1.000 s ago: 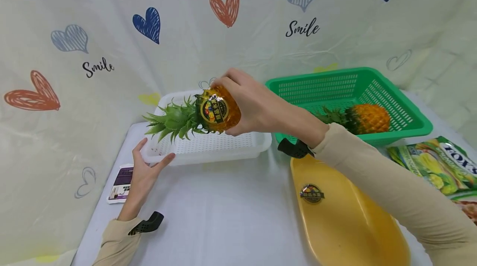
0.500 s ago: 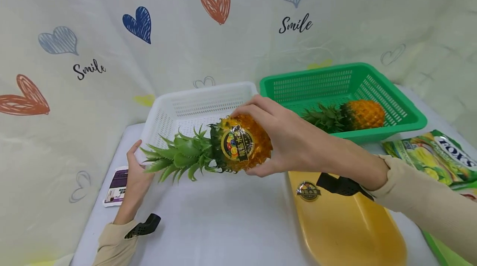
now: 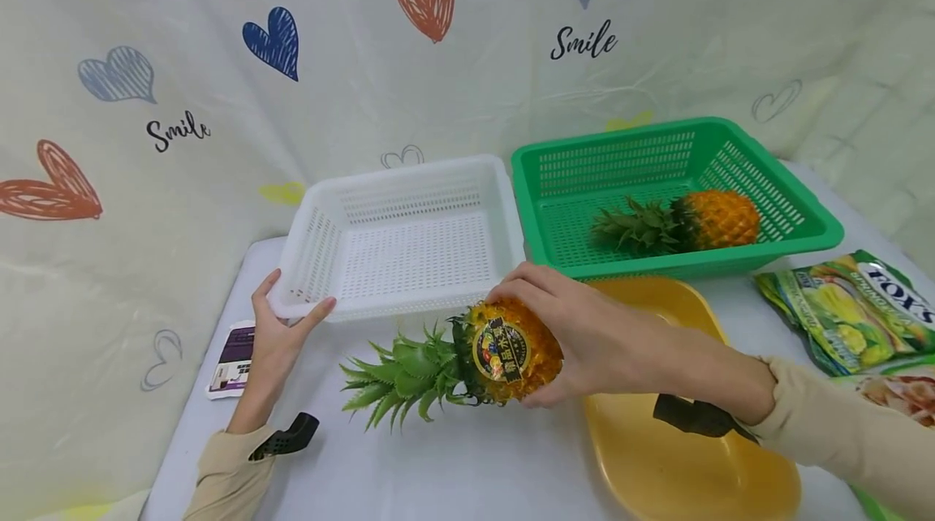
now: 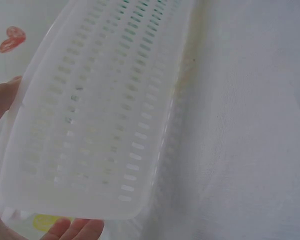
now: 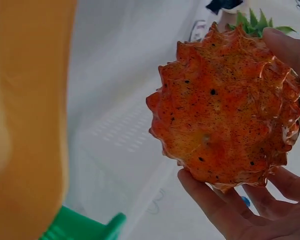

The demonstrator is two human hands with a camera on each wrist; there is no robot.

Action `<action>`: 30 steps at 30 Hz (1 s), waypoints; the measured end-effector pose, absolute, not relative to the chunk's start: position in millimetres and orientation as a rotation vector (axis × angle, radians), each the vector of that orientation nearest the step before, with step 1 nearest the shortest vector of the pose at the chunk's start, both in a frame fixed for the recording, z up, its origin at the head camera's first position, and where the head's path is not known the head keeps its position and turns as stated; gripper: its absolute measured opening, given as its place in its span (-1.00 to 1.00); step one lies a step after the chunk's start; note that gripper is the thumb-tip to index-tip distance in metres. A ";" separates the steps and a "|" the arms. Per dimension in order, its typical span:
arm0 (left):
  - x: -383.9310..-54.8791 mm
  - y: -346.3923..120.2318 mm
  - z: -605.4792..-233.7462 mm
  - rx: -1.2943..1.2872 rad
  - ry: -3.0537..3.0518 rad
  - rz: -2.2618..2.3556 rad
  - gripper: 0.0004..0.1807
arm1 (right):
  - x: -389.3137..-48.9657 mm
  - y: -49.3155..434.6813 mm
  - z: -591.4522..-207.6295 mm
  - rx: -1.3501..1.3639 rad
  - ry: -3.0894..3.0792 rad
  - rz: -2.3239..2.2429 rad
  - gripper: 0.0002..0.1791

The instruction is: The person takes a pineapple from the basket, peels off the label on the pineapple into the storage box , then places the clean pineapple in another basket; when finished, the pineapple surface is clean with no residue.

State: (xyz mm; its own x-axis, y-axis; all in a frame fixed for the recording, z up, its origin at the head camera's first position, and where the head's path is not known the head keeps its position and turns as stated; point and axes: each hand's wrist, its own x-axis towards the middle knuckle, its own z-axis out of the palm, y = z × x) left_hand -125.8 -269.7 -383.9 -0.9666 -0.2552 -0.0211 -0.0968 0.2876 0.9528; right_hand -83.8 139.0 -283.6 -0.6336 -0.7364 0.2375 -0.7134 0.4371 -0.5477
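My right hand (image 3: 592,342) holds a pineapple (image 3: 511,350) by its base, sideways, with the green crown pointing left. A round black and gold sticker (image 3: 501,349) faces up from its side. In the right wrist view the bumpy orange bottom of the pineapple (image 5: 220,115) shows between thumb and fingers. At the left, my left hand (image 3: 277,346) grips the front left corner of a white slotted basket (image 3: 416,257), with nothing inside it. From the left wrist view, digits (image 4: 85,229) show at the white basket's (image 4: 100,125) end and side.
A green basket (image 3: 613,160) with another pineapple (image 3: 719,219) lying in it stands at the back right. In front of it sits a yellow tray (image 3: 679,456), partly under my right arm. FOX'S bags (image 3: 855,310) lie at the right; a purple and white packet (image 3: 235,359) lies left.
My right hand has brought the pineapple from over the white basket toward me and to the right, in front of the basket. My left hand stays at the basket's corner.
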 end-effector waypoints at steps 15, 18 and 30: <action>-126.1 -268.5 -383.5 0.327 -2.422 -1.735 0.11 | -85.7 125.0 -322.1 -1.301 2.696 -0.789 -0.03; -126.2 -268.9 -383.3 0.325 -2.418 -1.731 0.12 | -88.6 122.7 -324.8 -1.273 2.718 -0.786 -0.02; -125.4 -269.0 -383.0 0.312 -2.437 -1.722 0.13 | -89.6 115.0 -337.3 -1.153 2.754 -0.776 -0.10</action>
